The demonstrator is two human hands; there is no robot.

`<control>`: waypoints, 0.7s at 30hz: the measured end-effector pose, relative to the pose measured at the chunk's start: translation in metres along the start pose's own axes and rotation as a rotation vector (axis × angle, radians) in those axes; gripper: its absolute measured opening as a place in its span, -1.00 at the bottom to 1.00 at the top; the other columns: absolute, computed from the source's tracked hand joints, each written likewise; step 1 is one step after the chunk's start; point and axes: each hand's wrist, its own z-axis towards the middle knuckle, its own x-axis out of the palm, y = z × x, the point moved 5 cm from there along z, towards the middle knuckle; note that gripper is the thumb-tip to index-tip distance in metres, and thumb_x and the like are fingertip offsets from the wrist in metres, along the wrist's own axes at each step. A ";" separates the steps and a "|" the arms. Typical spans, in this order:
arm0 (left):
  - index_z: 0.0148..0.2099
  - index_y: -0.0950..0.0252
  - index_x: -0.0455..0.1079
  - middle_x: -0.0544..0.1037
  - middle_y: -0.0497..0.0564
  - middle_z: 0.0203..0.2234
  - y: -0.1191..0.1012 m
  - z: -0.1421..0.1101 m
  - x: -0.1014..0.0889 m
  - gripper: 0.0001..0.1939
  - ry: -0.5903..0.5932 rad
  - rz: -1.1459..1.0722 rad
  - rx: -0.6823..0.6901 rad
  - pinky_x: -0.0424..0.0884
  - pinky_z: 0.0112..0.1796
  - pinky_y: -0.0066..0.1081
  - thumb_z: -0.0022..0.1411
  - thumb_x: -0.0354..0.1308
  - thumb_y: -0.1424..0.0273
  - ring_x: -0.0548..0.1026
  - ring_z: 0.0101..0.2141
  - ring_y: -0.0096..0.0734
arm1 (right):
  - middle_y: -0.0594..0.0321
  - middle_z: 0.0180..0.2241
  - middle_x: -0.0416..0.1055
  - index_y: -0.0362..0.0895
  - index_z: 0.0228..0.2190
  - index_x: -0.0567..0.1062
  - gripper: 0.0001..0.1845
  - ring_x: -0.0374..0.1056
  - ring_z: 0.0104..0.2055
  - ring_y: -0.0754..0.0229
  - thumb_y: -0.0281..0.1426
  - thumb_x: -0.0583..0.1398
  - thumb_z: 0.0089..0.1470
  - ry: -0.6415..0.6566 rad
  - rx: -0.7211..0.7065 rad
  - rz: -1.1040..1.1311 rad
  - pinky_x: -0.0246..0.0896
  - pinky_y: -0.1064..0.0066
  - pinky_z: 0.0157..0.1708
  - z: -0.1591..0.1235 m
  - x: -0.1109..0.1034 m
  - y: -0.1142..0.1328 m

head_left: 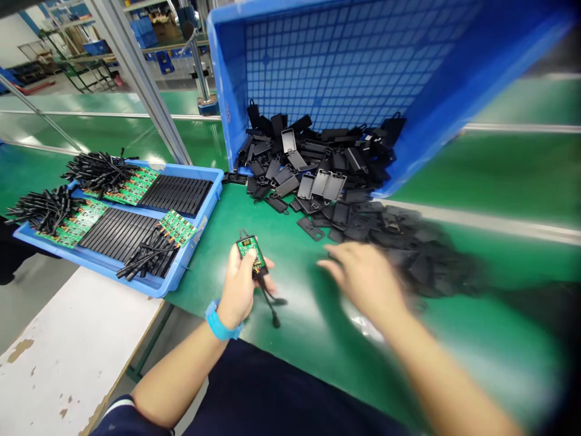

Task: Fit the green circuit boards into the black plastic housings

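My left hand [239, 283] is closed around a small black case with a green circuit board [251, 248] in it; a black cable [271, 303] hangs from it onto the green table. A blue wristband [218, 324] sits on that wrist. My right hand [363, 275] is smeared by motion over the table, fingers stretched toward the left, near the edge of a pile of black plastic case halves [318, 175]. Whether it holds anything is unclear.
A large blue crate [227, 91] lies tipped on its side with the black parts spilling out. At left a shallow blue tray [154, 281] holds green boards, black cables and rows of black parts. A worn white surface [68, 345] lies below it.
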 end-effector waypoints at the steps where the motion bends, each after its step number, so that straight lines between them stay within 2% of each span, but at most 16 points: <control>1: -0.11 0.23 0.13 0.41 -0.12 -0.54 0.005 0.005 -0.001 -0.72 0.050 -0.046 -0.105 0.14 -0.70 -0.60 0.17 -0.03 0.22 0.23 -0.75 -0.67 | 0.01 -0.33 0.44 -0.23 -0.32 0.48 -0.79 0.30 -0.30 -0.01 -0.37 0.16 -0.01 -0.012 -0.028 -0.214 0.13 0.23 -0.30 0.003 -0.002 -0.014; 3: -0.17 0.24 0.14 0.40 -0.10 -0.54 0.019 0.012 0.000 -0.74 0.185 -0.130 -0.324 -0.01 -0.72 -0.63 0.15 -0.02 0.21 0.14 -0.75 -0.71 | 0.01 -0.43 0.43 -0.26 -0.43 0.48 -0.87 0.28 -0.37 -0.01 -0.45 0.16 -0.03 0.059 -0.118 -0.489 0.11 0.25 -0.39 0.005 0.001 -0.034; 5: -0.21 0.30 0.16 0.42 -0.01 -0.49 0.032 0.014 0.002 -0.74 0.292 -0.190 -0.470 0.00 -0.68 -0.61 0.16 -0.05 0.21 0.18 -0.70 -0.69 | 0.07 -0.53 0.40 -0.23 -0.55 0.46 -0.87 0.27 -0.44 0.03 -0.53 0.13 -0.03 0.136 -0.217 -0.583 0.10 0.29 -0.43 0.004 0.005 -0.043; 7: -0.22 0.35 0.18 0.44 0.07 -0.45 0.043 0.015 0.005 -0.74 0.332 -0.211 -0.503 0.05 -0.64 -0.58 0.17 -0.09 0.23 0.24 -0.64 -0.64 | 0.09 -0.58 0.37 -0.22 -0.61 0.43 -0.80 0.27 -0.48 0.06 -0.58 0.10 -0.03 0.153 -0.276 -0.602 0.11 0.29 -0.45 0.002 0.007 -0.043; 9: -0.22 0.36 0.18 0.44 0.08 -0.45 0.051 0.016 0.006 -0.75 0.321 -0.199 -0.478 0.06 -0.62 -0.57 0.17 -0.10 0.26 0.25 -0.63 -0.63 | 0.05 -0.57 0.39 -0.25 -0.58 0.45 -0.80 0.28 -0.48 0.06 -0.58 0.08 -0.01 0.081 -0.295 -0.594 0.14 0.28 -0.46 -0.002 0.004 -0.037; 12: -0.20 0.36 0.16 0.45 0.07 -0.46 0.056 0.014 0.010 -0.75 0.308 -0.167 -0.453 0.02 -0.63 -0.56 0.17 -0.09 0.26 0.21 -0.66 -0.65 | -0.02 -0.42 0.45 -0.28 -0.41 0.49 -0.78 0.34 -0.39 0.05 -0.50 0.04 0.07 -0.152 -0.361 -0.433 0.23 0.24 -0.39 -0.011 -0.008 -0.019; 14: -0.20 0.35 0.17 0.43 0.04 -0.48 0.054 0.010 0.014 -0.72 0.336 -0.144 -0.454 -0.03 -0.65 -0.56 0.17 -0.07 0.23 0.18 -0.69 -0.66 | 0.01 -0.28 0.46 -0.21 -0.28 0.48 -0.73 0.36 -0.25 0.08 -0.47 0.00 0.12 -0.228 -0.505 -0.248 0.27 0.24 -0.27 -0.022 -0.011 -0.003; 16: -0.20 0.34 0.19 0.40 -0.01 -0.50 0.051 0.004 0.020 -0.68 0.387 -0.127 -0.455 -0.08 -0.67 -0.57 0.16 -0.07 0.17 0.17 -0.70 -0.68 | 0.05 -0.19 0.44 -0.16 -0.20 0.45 -0.69 0.34 -0.14 0.10 -0.50 -0.04 0.13 -0.207 -0.676 -0.103 0.27 0.24 -0.19 -0.033 -0.007 0.012; 18: -0.23 0.31 0.19 0.36 -0.05 -0.51 0.051 -0.002 0.025 -0.66 0.412 -0.097 -0.465 -0.12 -0.68 -0.58 0.13 -0.04 0.11 0.16 -0.70 -0.70 | 0.04 -0.15 0.43 -0.15 -0.16 0.43 -0.66 0.32 -0.10 0.08 -0.54 -0.05 0.12 -0.175 -0.775 -0.024 0.27 0.21 -0.16 -0.040 0.000 0.023; 20: -0.24 0.29 0.18 0.31 -0.11 -0.54 0.056 -0.006 0.027 -0.64 0.388 -0.059 -0.471 -0.14 -0.68 -0.60 0.05 0.08 0.12 0.16 -0.70 -0.71 | 0.03 -0.17 0.44 -0.16 -0.17 0.44 -0.69 0.34 -0.12 0.07 -0.53 -0.02 0.11 -0.163 -0.757 0.034 0.29 0.20 -0.18 -0.041 0.009 0.028; 21: -0.24 0.28 0.17 0.27 -0.14 -0.56 0.060 -0.006 0.027 -0.61 0.363 -0.044 -0.466 -0.14 -0.68 -0.61 -0.01 0.16 0.15 0.15 -0.70 -0.72 | 0.04 -0.19 0.45 -0.15 -0.19 0.44 -0.71 0.36 -0.15 0.08 -0.51 0.00 0.11 -0.165 -0.701 0.082 0.30 0.21 -0.19 -0.041 0.013 0.028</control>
